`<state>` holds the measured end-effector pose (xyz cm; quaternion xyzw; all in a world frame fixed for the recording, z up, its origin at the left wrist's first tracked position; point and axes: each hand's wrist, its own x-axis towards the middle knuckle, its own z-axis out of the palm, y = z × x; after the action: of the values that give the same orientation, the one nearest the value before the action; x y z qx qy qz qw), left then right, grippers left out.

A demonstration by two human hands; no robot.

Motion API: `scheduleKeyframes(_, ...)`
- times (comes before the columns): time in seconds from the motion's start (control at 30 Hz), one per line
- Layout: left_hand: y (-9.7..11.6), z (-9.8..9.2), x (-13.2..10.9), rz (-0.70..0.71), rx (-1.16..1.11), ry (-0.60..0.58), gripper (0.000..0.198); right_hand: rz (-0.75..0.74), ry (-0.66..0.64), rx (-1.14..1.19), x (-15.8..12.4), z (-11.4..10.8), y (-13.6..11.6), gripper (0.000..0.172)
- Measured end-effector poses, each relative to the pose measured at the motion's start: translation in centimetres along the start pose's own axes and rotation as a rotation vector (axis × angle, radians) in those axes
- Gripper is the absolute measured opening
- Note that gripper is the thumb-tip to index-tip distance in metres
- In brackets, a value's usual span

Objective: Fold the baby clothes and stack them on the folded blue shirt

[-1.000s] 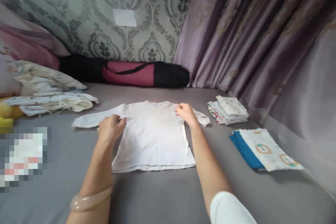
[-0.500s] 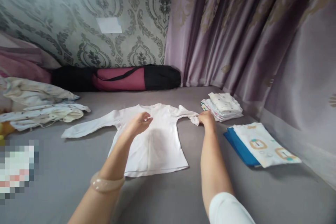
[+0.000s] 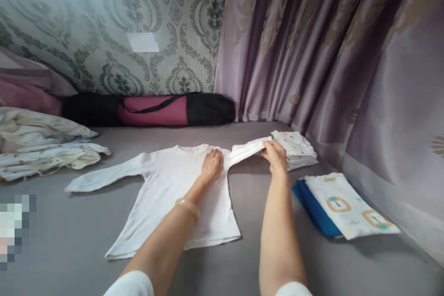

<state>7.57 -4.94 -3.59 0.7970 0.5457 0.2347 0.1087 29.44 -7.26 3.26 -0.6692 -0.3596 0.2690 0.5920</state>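
A white long-sleeved shirt (image 3: 173,194) lies flat on the grey bed sheet (image 3: 86,245), its left sleeve stretched out to the left. My left hand (image 3: 211,165) rests flat, fingers out, on the shirt's right shoulder. My right hand (image 3: 275,157) pinches the end of the right sleeve (image 3: 246,150) and holds it raised and pulled straight to the right, just in front of a folded pile.
A folded pile of pale printed clothes (image 3: 296,148) sits by the curtain (image 3: 329,55). A blue and white printed folded cloth (image 3: 343,203) lies nearer right. Loose unfolded clothes (image 3: 41,148) are heaped at the left. A black and maroon long bag (image 3: 152,110) lies against the wall.
My left hand moved from the shirt's left side across to its right shoulder. My right hand took the right sleeve's end and pulled it out straight to the right.
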Motion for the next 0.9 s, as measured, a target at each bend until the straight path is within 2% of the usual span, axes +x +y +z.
scheduleKeyframes(0.1, 0.3, 0.5, -0.6, -0.032, 0.072, -0.021, 0.046, 0.113, 0.176, 0.299, 0.2, 1.0, 1.0, 0.034)
scheduleKeyframes(0.17, 0.6, 0.0, -0.4, -0.042, 0.102, -0.056, 0.046, 0.127, 0.237, 0.345, 0.3, 1.6, 1.9, 0.048)
scheduleKeyframes(0.23, 0.9, -0.9, 0.4, -0.07, 0.114, -0.115, 0.042, 0.139, 0.211, 0.363, 0.4, 1.8, 2.8, 0.059)
scheduleKeyframes(0.3, 1.1, -2.0, 1.8, -0.109, 0.077, -0.149, 0.039, 0.14, 0.148, 0.394, 0.6, 1.6, 3.3, 0.064)
scheduleKeyframes(0.37, 1.2, -2.9, 3.6, -0.108, -0.012, -0.157, 0.039, 0.123, 0.1, 0.444, 0.8, 1.3, 3.4, 0.063)
scheduleKeyframes(0.43, 1.4, -3.4, 5.4, -0.04, -0.133, -0.174, 0.042, 0.1, 0.053, 0.514, 0.7, 0.9, 3.2, 0.061)
scheduleKeyframes(0.53, 1.8, -3.5, 7.4, 0.076, -0.387, -0.284, 0.051, 0.072, -0.087, 0.622, 0.2, 0.5, 2.3, 0.054)
scheduleKeyframes(0.67, 2.5, -3.5, 8.6, 0.181, -0.722, -0.432, 0.05, 0.027, -0.269, 0.693, -0.8, 0.2, 0.9, 0.038)
scheduleKeyframes(0.8, 2.9, -3.5, 8.9, 0.232, -0.862, -0.574, 0.041, -0.015, -0.282, 0.724, -1.2, -0.3, 0.1, 0.034)
scheduleKeyframes(0.9, 2.7, -3.4, 9.0, 0.178, -0.872, -0.542, 0.036, -0.027, -0.269, 0.734, -1.2, -0.7, 0.1, 0.035)
